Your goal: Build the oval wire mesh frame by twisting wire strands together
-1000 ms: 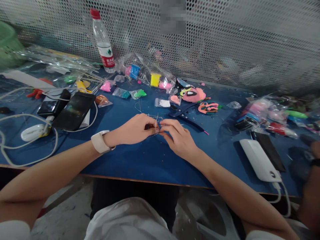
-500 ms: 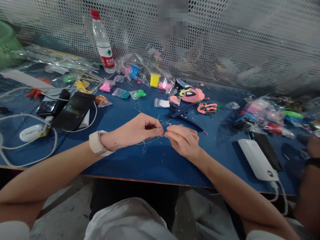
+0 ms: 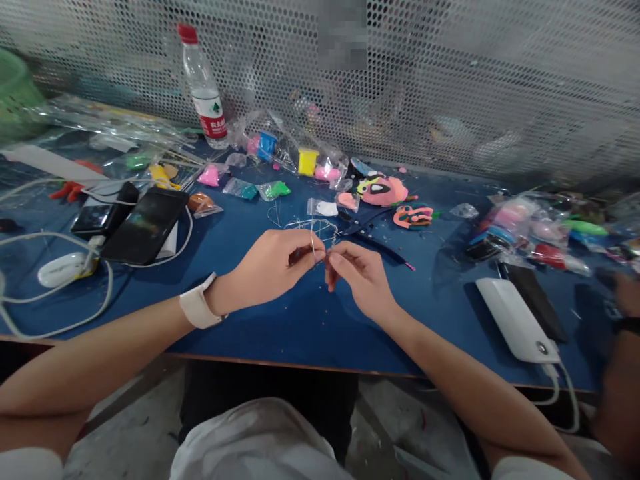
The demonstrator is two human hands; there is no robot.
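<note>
My left hand [image 3: 277, 267] and my right hand [image 3: 357, 277] meet over the middle of the blue table [image 3: 280, 320]. Both pinch a thin bent metal wire [image 3: 316, 235] that loops up between the fingertips. A pale watch [image 3: 199, 301] sits on my left wrist. Just beyond the hands lie dark pliers [image 3: 373, 239] and a pink clay figure [image 3: 383, 191].
A water bottle [image 3: 201, 87] stands at the back by the perforated metal screen. Small bags of coloured clay [image 3: 273, 190] lie around it. Phones [image 3: 145, 225], a white mouse [image 3: 63, 268] and cables are at left. A white power bank [image 3: 515, 319] sits at right, by another person's arm [image 3: 620, 373].
Both hands have lifted slightly and turned the wire; its loops now stand up above the fingertips instead of lying low by the table.
</note>
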